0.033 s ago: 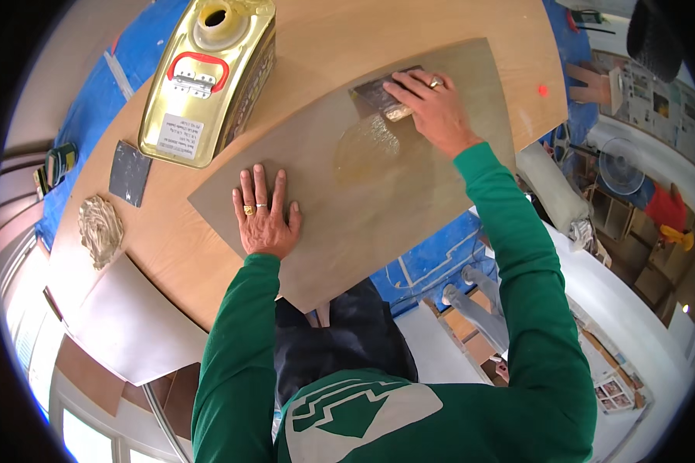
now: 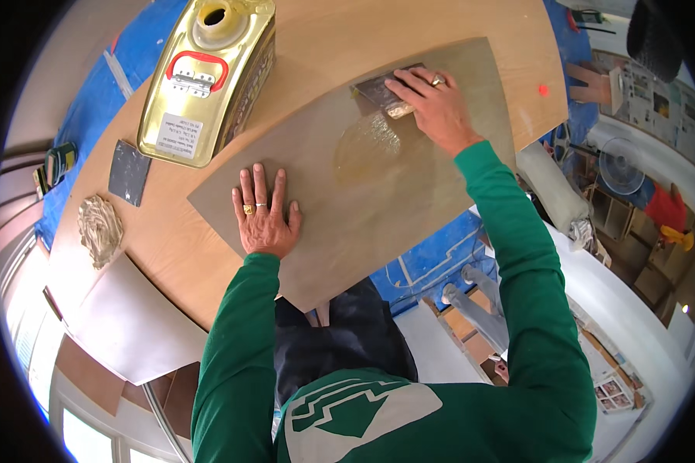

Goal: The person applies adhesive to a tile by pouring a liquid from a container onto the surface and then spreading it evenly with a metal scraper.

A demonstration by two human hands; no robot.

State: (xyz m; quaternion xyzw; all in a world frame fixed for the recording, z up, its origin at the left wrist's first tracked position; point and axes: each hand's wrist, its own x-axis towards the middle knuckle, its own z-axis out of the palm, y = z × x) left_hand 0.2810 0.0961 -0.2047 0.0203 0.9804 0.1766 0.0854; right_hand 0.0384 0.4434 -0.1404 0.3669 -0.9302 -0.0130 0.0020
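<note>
A grey-brown sheet lies across the table in front of me. My left hand rests flat on its left part, fingers spread, with rings on two fingers. On the sheet's far right part, my right hand grips a dark flat spreader and presses it to the surface. The spreader has a pale, ragged near edge; my fingers hide part of it. Just nearer than the spreader sits a glossy, yellowish wet patch, which looks like glue.
On the wooden table stands a gold metal can with a red handle and open spout. Left of it lie a dark flat square and a crumpled beige rag. A pale panel is at lower left; another person's hand shows far right.
My right hand and the spreader have shifted very slightly to the right. My left hand has stayed in place on the sheet.
</note>
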